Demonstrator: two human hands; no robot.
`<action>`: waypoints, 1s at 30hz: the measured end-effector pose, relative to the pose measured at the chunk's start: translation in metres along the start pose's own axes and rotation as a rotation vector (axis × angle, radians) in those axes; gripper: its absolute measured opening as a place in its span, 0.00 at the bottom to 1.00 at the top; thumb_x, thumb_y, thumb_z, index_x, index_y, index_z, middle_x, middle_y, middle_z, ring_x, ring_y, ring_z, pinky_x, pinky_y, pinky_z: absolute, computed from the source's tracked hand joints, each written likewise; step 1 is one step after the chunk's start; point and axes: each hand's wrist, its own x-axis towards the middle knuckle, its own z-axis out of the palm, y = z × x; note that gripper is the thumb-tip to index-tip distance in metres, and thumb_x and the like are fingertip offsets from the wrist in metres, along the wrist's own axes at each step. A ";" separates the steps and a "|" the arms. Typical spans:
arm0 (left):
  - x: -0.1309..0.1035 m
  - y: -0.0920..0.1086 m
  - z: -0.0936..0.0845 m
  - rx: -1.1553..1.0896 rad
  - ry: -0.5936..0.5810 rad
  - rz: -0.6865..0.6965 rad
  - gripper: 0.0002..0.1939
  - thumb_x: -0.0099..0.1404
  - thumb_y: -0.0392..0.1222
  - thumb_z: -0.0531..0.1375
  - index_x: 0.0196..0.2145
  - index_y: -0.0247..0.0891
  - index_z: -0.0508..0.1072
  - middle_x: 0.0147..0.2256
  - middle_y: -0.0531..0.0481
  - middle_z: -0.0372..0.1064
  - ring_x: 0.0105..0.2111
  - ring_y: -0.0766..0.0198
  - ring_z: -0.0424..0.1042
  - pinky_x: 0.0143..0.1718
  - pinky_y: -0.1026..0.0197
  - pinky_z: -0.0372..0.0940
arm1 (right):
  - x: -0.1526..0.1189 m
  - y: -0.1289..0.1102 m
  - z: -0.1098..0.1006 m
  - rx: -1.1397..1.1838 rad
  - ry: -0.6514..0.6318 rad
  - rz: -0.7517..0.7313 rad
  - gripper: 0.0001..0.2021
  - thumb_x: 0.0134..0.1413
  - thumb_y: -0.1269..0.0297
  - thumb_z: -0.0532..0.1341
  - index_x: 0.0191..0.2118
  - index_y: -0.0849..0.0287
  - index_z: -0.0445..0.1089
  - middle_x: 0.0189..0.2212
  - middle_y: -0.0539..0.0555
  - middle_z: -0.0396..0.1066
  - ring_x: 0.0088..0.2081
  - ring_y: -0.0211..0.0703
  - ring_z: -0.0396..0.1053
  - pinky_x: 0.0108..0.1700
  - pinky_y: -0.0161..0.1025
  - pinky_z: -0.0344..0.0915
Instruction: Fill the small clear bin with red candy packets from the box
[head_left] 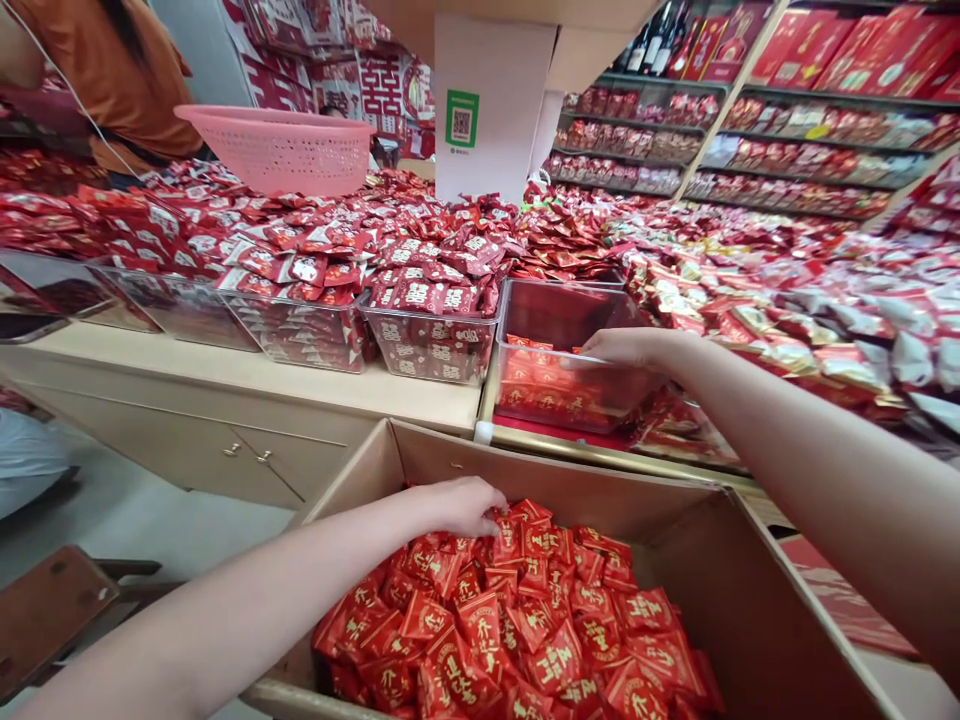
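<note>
Red packets with gold characters [525, 620] fill the lower part of an open cardboard box [585, 475]. Over the box's far side, my left hand [466, 507] rests on the packets with its fingers curled; whether a packet is between them cannot be made out. A clear plastic bin [570, 357] on the counter holds a low layer of similar red packets [544, 385]. My right hand [626, 347] reaches into this bin at its right side, with the fingertips near the packets and partly hidden.
Clear bins heaped with wrapped packets [442, 300] line the counter [360, 395]. A pink basket [289, 150] sits on the heaps, left of a white pillar [487, 110]. A wooden stool [52, 610] stands lower left. A person in orange [139, 70] is at the upper left.
</note>
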 end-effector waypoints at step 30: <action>-0.001 -0.001 0.003 0.005 -0.177 -0.170 0.20 0.51 0.45 0.59 0.42 0.40 0.71 0.41 0.40 0.70 0.40 0.47 0.69 0.38 0.51 0.62 | -0.023 0.047 0.226 -0.223 -0.027 -0.119 0.16 0.35 0.68 0.64 0.37 0.65 0.68 0.34 0.62 0.71 0.38 0.52 0.68 0.38 0.40 0.61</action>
